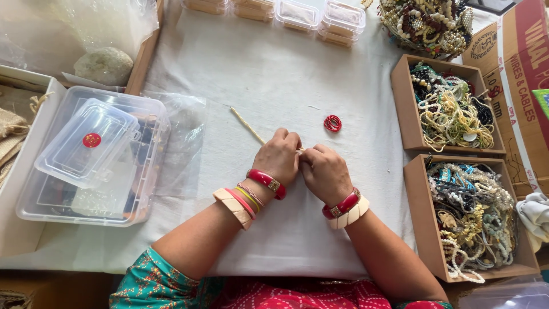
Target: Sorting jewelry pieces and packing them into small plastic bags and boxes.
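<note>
My left hand [279, 155] and my right hand [325, 171] meet knuckle to knuckle over the white cloth [269, 74], fingers curled in. Between them they pinch a thin strand of small cream beads [247, 126], which runs out from under the left hand toward the upper left. Both wrists carry red and cream bangles. A small red bead ring [332, 123] lies on the cloth just beyond the right hand, untouched.
Two open cardboard boxes [400, 114] [417, 229] full of tangled bead jewellery stand at the right, a heaped basket [429, 23] behind them. Clear plastic boxes [97, 160] sit at the left, small lidded cases [297, 14] along the far edge.
</note>
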